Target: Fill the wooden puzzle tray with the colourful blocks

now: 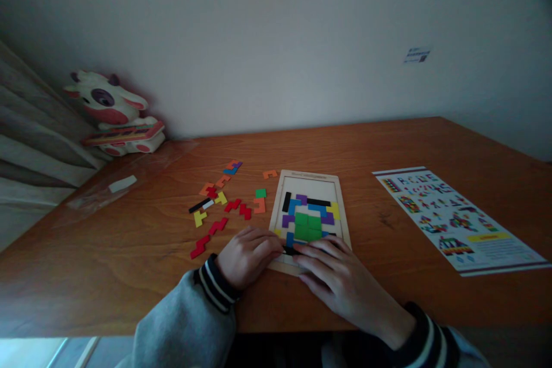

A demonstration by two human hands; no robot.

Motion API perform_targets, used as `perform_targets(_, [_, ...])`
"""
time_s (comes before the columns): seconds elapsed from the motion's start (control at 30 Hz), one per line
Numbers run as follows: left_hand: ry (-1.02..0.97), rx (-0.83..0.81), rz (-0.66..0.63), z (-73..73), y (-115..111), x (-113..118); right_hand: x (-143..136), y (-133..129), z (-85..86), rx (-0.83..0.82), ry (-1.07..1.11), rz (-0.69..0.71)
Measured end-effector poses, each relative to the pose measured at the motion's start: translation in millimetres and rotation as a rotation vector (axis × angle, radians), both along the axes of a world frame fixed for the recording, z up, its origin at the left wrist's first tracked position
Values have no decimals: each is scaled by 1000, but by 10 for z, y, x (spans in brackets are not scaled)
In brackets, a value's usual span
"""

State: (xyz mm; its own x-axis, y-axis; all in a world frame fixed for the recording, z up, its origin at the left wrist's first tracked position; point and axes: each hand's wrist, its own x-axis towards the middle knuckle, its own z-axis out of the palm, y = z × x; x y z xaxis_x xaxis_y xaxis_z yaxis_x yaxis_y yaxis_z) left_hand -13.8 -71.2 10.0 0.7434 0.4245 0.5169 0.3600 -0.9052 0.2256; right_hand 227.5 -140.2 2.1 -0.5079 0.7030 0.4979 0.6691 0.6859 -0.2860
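A wooden puzzle tray (346, 230) lies on the table, with green blocks (307, 227) at its middle and black, blue, purple and yellow pieces around them. My left hand (250, 254) rests at the tray's lower left, fingers bent together, fingertips at a black piece (290, 250). My right hand (336, 276) lies over the lower right of the tray, its fingers slightly bent and its fingertips at the same black piece. Both hands partly cover the tray's lower end. Left of the tray lie loose red pieces (200, 247), and yellow, orange, black, white and green ones.
A printed sheet (463, 221) lies on the table (401, 282) at the right. At the back left stands a cow toy with a keyboard (123, 118); clear plastic with a white label (123, 184) lies before it. A curtain (38, 149) hangs at the left.
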Motion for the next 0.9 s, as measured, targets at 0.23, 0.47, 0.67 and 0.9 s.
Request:
perform_targets(0.23, [-79, -108, 108, -21, 34, -113, 6, -23, 27, 30, 28, -17])
perform_targets(0.47, [-72, -114, 42, -8, 64, -22, 34, -7, 11, -5, 20, -117])
perform_targets(0.67, [-4, -120, 52, -67, 187, 93, -12, 48, 35, -37, -23, -146])
perform_targets(0.9, [-38, -125, 31, -56, 185, 89, -21, 44, 26, -64, -4, -124])
